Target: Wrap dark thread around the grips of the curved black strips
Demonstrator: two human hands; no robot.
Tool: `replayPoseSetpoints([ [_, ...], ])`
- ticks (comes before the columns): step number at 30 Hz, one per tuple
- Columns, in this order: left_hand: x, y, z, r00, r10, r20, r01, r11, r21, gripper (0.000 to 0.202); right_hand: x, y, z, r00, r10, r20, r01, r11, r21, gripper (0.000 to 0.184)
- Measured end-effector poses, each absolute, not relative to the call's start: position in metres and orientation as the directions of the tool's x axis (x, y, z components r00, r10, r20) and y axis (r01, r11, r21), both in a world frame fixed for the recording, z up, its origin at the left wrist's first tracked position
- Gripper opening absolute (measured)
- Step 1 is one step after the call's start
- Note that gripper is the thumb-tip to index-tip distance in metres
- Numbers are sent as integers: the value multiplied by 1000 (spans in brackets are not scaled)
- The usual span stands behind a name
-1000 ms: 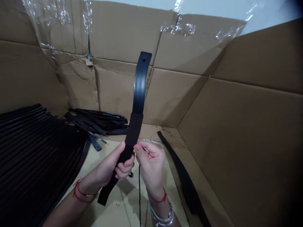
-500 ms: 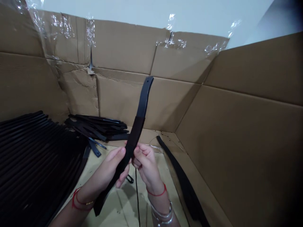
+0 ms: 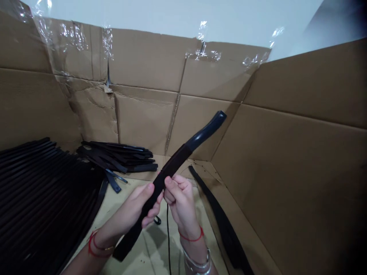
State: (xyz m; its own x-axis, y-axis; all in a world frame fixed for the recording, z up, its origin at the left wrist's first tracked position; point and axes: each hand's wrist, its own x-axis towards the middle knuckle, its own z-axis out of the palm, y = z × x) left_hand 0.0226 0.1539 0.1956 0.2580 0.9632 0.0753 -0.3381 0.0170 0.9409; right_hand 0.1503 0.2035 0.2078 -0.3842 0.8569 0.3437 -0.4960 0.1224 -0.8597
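A long, curved black strip slants up to the right in front of me. Its upper end is smooth and shiny; a matte, fabric-like sleeve covers the rest. My left hand grips the lower half, thumb on top and fingers wrapped under. Against the right edge of the sleeve, my right hand is closed, its thumb and curled fingers pinching there; the fingertips are partly hidden. Below that hand a thin black cord runs down. A small black loop shows beside my left fingers.
Many similar black strips lie in a row at left. A looser pile of strips lies behind them. Another long black strip lies at right. Taped cardboard walls surround the pale work surface.
The strip's upper end has swung right and down, and the strip has turned about its length. Both hands keep their places on it, the right slightly farther right.
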Motion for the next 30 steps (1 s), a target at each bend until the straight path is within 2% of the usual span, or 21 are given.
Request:
replayPoseSetpoints([
  [3, 13, 159, 191, 528, 848, 56, -493, 252, 832, 50, 156, 204, 206, -403, 800, 444, -479, 229, -847, 36],
  [5, 12, 163, 184, 656, 743, 131, -544, 346, 764, 51, 158, 205, 206, -470, 764, 441, -476, 201, -856, 42],
  [7, 15, 168, 179, 713, 684, 154, -531, 382, 756, 55, 158, 206, 206, -516, 758, 400, -474, 137, -870, 48],
  [9, 22, 170, 176, 609, 788, 94, -469, 262, 843, 59, 155, 208, 206, -436, 813, 387, -481, 153, -863, 47],
  [11, 28, 169, 179, 292, 951, 98, -295, -8, 956, 59, 152, 210, 207, -261, 882, 392, -466, 240, -851, 44],
  [13, 30, 165, 183, -4, 980, 200, -60, -200, 978, 52, 150, 212, 208, -179, 902, 394, -443, 284, -851, 43],
  [14, 30, 163, 186, -34, 978, 204, -5, -205, 979, 51, 151, 212, 208, -211, 894, 394, -447, 270, -853, 42],
  [15, 28, 161, 188, 22, 988, 156, -10, -156, 988, 50, 152, 211, 209, -276, 875, 397, -460, 243, -854, 40],
  [16, 25, 159, 189, 148, 986, 81, -64, -72, 995, 51, 154, 210, 210, -337, 849, 407, -475, 220, -852, 37],
  [17, 21, 157, 189, 314, 949, 22, -148, 26, 989, 53, 157, 208, 210, -384, 821, 422, -488, 208, -848, 34],
  [19, 15, 155, 188, 604, 797, 11, -299, 213, 930, 56, 163, 204, 212, -429, 777, 461, -509, 214, -834, 32],
  [22, 10, 156, 181, 788, 606, 109, -421, 402, 813, 57, 169, 202, 214, -527, 711, 467, -519, 166, -838, 33],
  [25, 12, 160, 176, 888, 445, 116, -373, 550, 747, 62, 169, 203, 214, -639, 639, 429, -509, 67, -858, 40],
  [26, 14, 161, 176, 885, 455, 97, -354, 521, 777, 65, 168, 203, 213, -633, 650, 420, -508, 60, -859, 43],
  [27, 17, 162, 177, 844, 531, 78, -345, 426, 836, 66, 165, 202, 212, -593, 691, 414, -509, 77, -858, 45],
  [28, 19, 162, 179, 746, 662, 71, -321, 265, 909, 67, 162, 201, 212, -521, 751, 405, -503, 113, -857, 46],
  [30, 24, 161, 184, 385, 911, 151, -94, -124, 988, 62, 155, 198, 211, -331, 861, 385, -476, 200, -856, 47],
])
